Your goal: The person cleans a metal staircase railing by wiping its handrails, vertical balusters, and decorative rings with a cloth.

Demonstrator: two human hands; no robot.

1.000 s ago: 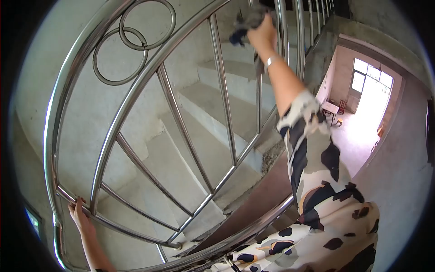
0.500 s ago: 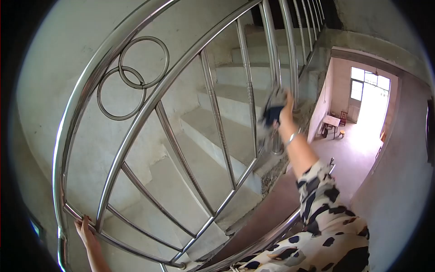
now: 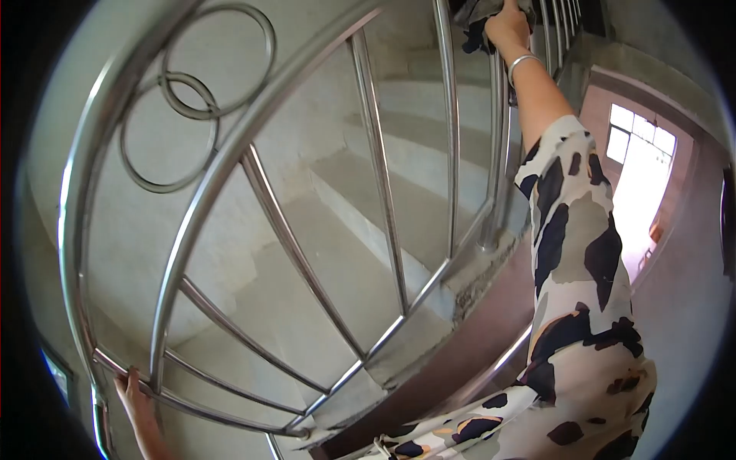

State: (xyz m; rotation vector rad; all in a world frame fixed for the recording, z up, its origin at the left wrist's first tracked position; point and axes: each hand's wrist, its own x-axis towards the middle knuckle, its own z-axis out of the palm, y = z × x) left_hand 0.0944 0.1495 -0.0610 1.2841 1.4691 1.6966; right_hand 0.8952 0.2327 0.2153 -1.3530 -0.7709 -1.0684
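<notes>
At the lower left, my left hand (image 3: 133, 391) is closed round the bottom bar of the stainless steel stair railing (image 3: 201, 205). My right arm reaches up to the top edge of the view. There my right hand (image 3: 507, 32) grips a dark grey and black cloth (image 3: 475, 21), pressed against the upright bars; part of it is cut off by the frame. Two interlocked metal rings (image 3: 192, 96) sit between the railing's upper tubes, left of centre.
Concrete stairs (image 3: 368, 207) rise behind the bars beside a pale wall (image 3: 307, 92). Below on the right, a doorway opens onto a room with a bright window (image 3: 640, 138). The slab's broken edge (image 3: 491, 280) runs along the railing's foot.
My right hand has moved up along the railing with the cloth, from mid-height to the top edge. The view has come closer to the railing. My left hand keeps its hold.
</notes>
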